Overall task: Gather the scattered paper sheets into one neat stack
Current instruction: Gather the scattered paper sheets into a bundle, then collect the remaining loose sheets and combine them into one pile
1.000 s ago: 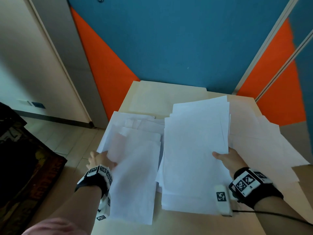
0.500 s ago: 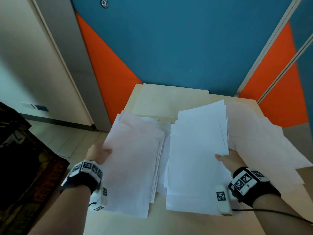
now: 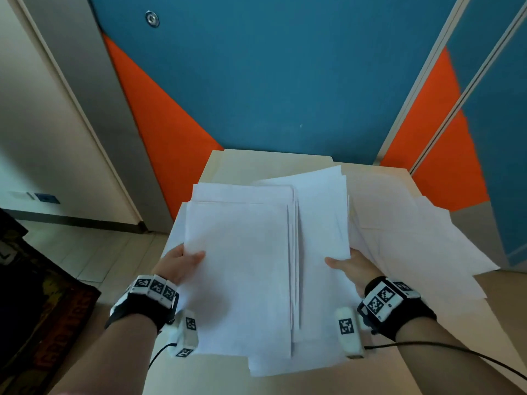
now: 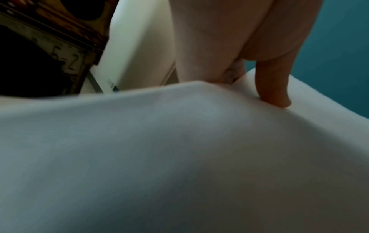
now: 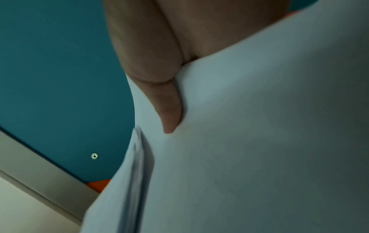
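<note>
Nearest the camera: two forearms, each with a black wrist band (image 3: pixel 141 310) carrying square coded markers, a cable trailing from each.

Left hand (image 3: pixel 178 262) grips the left edge of a bundle of white sheets (image 3: pixel 242 275). Thumb lies on top of the upper sheet; the fingers go under the paper and are hidden in the head view. Left wrist view: thumb (image 4: pixel 273 88) pressed flat on the paper, which bulges up toward the lens; picture blurred.

Right hand (image 3: pixel 352 267) grips the right edge of a second bundle (image 3: pixel 322 223), thumb on top, fingers under and out of sight. Right wrist view: thumb (image 5: pixel 169 108) laid along the sheet, layered edges of the other bundle just beside its tip.

The left-hand bundle overlaps the left part of the right-hand one. Its right edge shows many layered sheet edges, not squared. Corners of both bundles fan out at the far end. The near ends of lower sheets stick out unevenly over the pale wooden table (image 3: pixel 328 383).

To the right, beyond the right hand, loose sheets (image 3: pixel 413 240) lie spread flat on the table, reaching past its right edge.

Farther back: a pale folder or board (image 3: pixel 273 163) lies flat at the table's far end. Behind it a wall of blue and orange panels (image 3: pixel 271 81).
</note>
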`<state>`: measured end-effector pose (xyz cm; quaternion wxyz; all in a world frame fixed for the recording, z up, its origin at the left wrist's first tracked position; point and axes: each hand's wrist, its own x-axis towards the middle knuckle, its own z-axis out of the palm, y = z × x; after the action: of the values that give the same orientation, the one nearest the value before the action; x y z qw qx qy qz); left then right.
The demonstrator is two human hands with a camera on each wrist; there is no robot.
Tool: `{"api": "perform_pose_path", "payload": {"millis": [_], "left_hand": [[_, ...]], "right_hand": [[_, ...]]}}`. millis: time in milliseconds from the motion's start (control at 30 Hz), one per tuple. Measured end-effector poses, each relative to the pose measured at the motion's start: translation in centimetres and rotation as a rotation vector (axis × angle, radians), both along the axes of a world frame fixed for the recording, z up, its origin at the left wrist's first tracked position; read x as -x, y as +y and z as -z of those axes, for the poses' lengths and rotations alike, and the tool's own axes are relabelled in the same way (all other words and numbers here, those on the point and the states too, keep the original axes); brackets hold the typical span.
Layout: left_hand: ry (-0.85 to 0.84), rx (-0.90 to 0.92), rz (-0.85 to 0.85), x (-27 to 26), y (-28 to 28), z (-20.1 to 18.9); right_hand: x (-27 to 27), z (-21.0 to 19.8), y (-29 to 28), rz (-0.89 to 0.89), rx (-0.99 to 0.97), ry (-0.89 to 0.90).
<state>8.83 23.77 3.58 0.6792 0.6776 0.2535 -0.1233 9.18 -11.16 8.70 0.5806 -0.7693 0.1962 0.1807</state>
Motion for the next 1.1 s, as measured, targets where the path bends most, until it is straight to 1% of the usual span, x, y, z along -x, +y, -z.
{"api": "perform_pose_path", "payload": {"millis": [67, 167, 267, 333, 400, 500, 567, 700, 767, 833, 900, 1033, 1100], "left_hand": [[-0.012, 0.104, 0.049, -0.2, -1.8, 0.1], [0.028, 0.233, 0.111, -0.5, -4.1, -0.1], [0.075, 0.25, 0.145, -0.8, -5.7, -0.3], [0.079, 0.239, 0.158, -1.1, -6.3, -0.4], [0.07, 0.253, 0.172, -1.5, -6.5, -0.2], [0.039, 0.301, 0.222, -2.2, -6.7, 0.1], [0.027, 0.342, 0.232, -2.6, -6.8, 0.5], [0.031, 0.471, 0.236, -2.5, -7.0, 1.0], [0.061, 0.43, 0.266, -2.3, -7.6, 1.0], [0.101, 0.312, 0.332, -2.0, -8.8, 0.7], [0.148, 0.2, 0.357, -1.8, -9.7, 0.5], [0.075, -0.026, 0.333, -3.0, -11.1, 0.7], [0.057, -0.101, 0.3, -3.6, -12.1, 0.7]], "right_hand": [[0.1, 0.0, 0.6, -0.015, -0.059, 0.006], [0.2, -0.4, 1.3, -0.025, -0.123, 0.008], [0.4, -0.7, 1.7, 0.057, -0.172, 0.005], [0.5, -1.1, 1.6, 0.133, -0.219, 0.048], [0.6, -1.5, 1.3, 0.097, -0.245, 0.088], [0.6, -1.3, 1.3, -0.026, -0.157, 0.063], [0.5, -0.9, 1.1, -0.03, -0.13, 0.028], [1.0, -1.2, 0.7, -0.004, -0.179, -0.016], [1.3, -1.3, 0.4, -0.007, -0.195, -0.019], [1.5, -1.4, -0.2, 0.002, -0.198, -0.024], [1.6, -1.3, -1.0, 0.01, -0.191, -0.036], [1.3, -1.1, -2.6, 0.003, -0.176, -0.054], [1.2, -0.9, -3.4, -0.004, -0.144, -0.039]]}}
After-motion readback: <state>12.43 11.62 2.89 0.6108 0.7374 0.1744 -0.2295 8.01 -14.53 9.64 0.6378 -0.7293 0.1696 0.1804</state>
